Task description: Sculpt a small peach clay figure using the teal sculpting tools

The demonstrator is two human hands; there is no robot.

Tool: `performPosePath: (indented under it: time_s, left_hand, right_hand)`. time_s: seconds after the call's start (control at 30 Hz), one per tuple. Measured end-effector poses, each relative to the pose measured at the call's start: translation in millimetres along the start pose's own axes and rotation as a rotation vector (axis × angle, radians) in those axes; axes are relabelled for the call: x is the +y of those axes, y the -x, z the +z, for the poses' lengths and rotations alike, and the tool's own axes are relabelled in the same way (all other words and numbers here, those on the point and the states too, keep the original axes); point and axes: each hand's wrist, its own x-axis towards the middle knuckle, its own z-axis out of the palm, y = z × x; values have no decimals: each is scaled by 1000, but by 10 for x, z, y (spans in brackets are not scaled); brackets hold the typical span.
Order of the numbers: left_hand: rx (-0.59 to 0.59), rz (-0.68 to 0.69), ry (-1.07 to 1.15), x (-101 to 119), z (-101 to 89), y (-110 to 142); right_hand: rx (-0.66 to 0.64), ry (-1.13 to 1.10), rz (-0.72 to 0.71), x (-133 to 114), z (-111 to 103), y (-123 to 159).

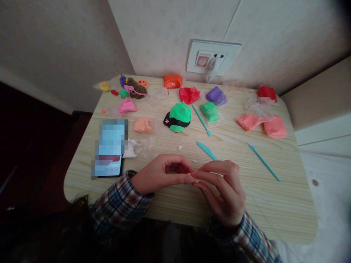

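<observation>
Here, we grasp the small peach piece (196, 180) above the desk (287, 208), our left hand (157, 175) and right hand (229, 190) meeting at it from either side. Neither grip is nearer; its long axis seems to run crosswise between them.

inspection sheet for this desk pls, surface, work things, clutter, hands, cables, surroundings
surface: light wood-grain table, small pale bit lying on it
work things: small peach piece at the fingertips; green-and-black model; turquoise knife
clutter: phone, crumpled clear bag, orange packet, purple packet
hands: left hand and right hand both pinch the peach piece
cables: none clear; pale item at wall socket, cannot tell what
surroundings: pale wall behind, dark floor at left
</observation>
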Motion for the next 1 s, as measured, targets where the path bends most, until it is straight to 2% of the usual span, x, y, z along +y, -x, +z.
performPosePath:
  time_s: [0.27,0.53,0.8,0.9,1.0]
  left_hand:
    - [-24,-7,53,42,-29,6]
    - [-4,-47,63,6,-38,-16]
    - [-52,-68,70,31,-63,-18]
    - [-41,-61,46,26,-61,-20]
    - [20,-33,40,21,-46,-19]
  right_hand:
    - [36,-34,31,-8,-3,14]
    - [-34,-59,18,-18,-15,-3]
    - [-19,-137,20,-34,-16,-5]
    - [-23,-143,33,-35,-7,2]
    - [10,-122,39,-30,6,8]
